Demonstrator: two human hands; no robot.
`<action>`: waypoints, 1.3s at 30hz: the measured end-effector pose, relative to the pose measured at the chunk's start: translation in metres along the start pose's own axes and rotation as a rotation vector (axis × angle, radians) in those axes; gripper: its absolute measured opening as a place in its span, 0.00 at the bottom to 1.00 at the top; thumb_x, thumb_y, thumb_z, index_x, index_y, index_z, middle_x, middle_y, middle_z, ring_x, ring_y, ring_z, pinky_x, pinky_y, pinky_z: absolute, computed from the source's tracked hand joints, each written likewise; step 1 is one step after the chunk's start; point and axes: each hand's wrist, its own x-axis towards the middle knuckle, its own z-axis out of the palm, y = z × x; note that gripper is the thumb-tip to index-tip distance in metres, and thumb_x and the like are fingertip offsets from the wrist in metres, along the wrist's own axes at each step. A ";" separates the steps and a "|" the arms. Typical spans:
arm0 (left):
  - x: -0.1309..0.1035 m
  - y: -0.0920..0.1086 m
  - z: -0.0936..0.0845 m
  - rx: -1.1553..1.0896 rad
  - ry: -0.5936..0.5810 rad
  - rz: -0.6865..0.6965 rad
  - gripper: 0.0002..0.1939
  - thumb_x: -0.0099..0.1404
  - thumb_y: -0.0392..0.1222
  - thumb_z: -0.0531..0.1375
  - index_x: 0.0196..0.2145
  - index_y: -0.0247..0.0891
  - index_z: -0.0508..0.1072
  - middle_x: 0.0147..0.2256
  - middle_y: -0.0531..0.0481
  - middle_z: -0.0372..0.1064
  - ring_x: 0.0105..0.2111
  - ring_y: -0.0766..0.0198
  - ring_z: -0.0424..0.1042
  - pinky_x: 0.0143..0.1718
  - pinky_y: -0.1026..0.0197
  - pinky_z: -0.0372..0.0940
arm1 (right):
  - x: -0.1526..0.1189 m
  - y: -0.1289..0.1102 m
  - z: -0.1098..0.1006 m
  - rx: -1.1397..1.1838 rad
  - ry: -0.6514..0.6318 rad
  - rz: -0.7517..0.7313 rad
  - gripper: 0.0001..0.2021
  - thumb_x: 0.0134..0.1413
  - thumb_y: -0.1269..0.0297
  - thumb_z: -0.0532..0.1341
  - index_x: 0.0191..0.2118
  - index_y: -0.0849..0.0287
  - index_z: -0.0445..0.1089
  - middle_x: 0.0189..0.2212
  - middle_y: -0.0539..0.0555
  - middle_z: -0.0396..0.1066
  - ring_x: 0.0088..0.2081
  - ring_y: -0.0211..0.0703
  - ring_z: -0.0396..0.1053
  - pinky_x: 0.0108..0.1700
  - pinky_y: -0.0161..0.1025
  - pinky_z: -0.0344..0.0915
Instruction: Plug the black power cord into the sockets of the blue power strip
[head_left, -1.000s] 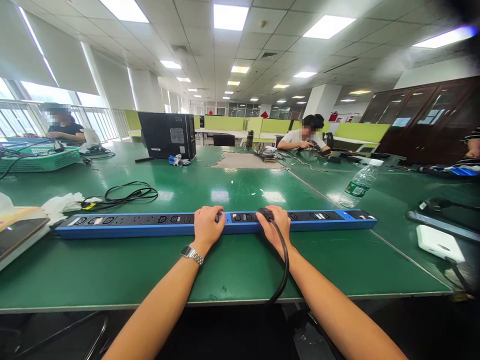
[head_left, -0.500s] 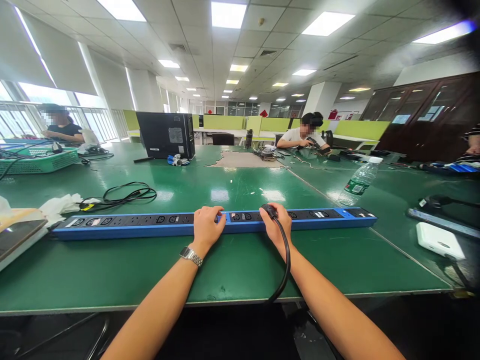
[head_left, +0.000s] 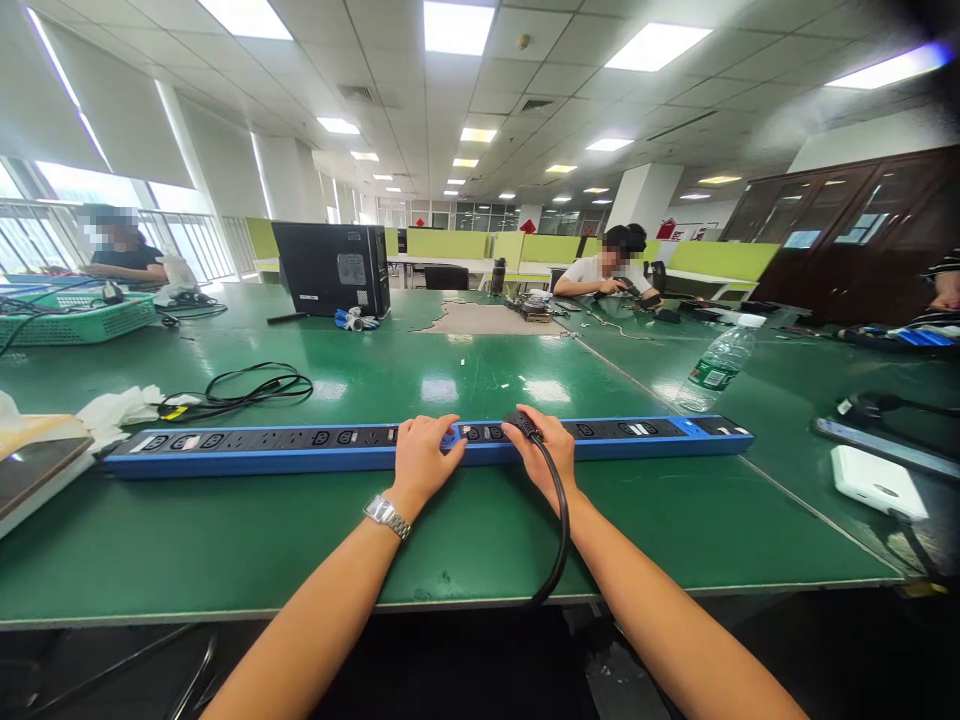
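A long blue power strip (head_left: 262, 465) with a black socket face lies across the table in front of me. My left hand (head_left: 422, 460) grips it near its middle, thumb towards the near side and fingers curled over the top. In my right hand (head_left: 551, 452) is a black power plug (head_left: 519, 424), held just over the sockets right of the middle. Whether its end touches a socket is hidden. From the plug a thick black cord (head_left: 562, 530) bends down over the table's front edge.
A coiled black cable (head_left: 255, 390) lies behind the strip's left part. A water bottle (head_left: 720, 365) stands tilted-looking behind its right end, and a white box (head_left: 877, 482) sits farther right. A black computer case (head_left: 330, 270) and a green basket (head_left: 112, 322) are farther back. Other people sit around the table.
My right hand has moved a little left along the strip with the plug. My left hand has shifted slightly right, so the two hands are closer together.
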 end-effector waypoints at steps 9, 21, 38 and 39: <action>-0.004 0.013 0.004 -0.035 -0.042 0.142 0.20 0.63 0.46 0.63 0.53 0.42 0.70 0.44 0.49 0.76 0.45 0.56 0.70 0.49 0.52 0.59 | -0.005 -0.015 0.007 0.089 -0.170 -0.233 0.24 0.63 0.46 0.54 0.54 0.57 0.71 0.39 0.59 0.76 0.40 0.50 0.71 0.44 0.47 0.69; -0.002 0.012 -0.005 0.101 0.074 -0.021 0.14 0.60 0.42 0.61 0.45 0.42 0.72 0.40 0.48 0.77 0.43 0.55 0.72 0.47 0.52 0.59 | -0.010 -0.025 0.003 0.163 -0.338 -0.391 0.20 0.63 0.62 0.53 0.59 0.54 0.67 0.46 0.57 0.76 0.45 0.48 0.71 0.46 0.49 0.68; -0.012 -0.066 -0.076 0.125 0.140 -0.536 0.17 0.62 0.52 0.57 0.43 0.45 0.80 0.36 0.48 0.80 0.40 0.52 0.77 0.45 0.54 0.67 | -0.004 -0.010 0.002 0.113 -0.155 -0.044 0.13 0.59 0.56 0.55 0.40 0.55 0.75 0.37 0.54 0.77 0.38 0.46 0.72 0.44 0.46 0.68; -0.012 -0.065 -0.075 0.135 0.129 -0.528 0.17 0.63 0.52 0.57 0.43 0.45 0.79 0.36 0.47 0.80 0.40 0.52 0.77 0.45 0.54 0.67 | -0.004 -0.010 0.002 0.114 -0.157 -0.040 0.13 0.59 0.56 0.55 0.39 0.54 0.75 0.37 0.54 0.77 0.38 0.46 0.72 0.44 0.46 0.68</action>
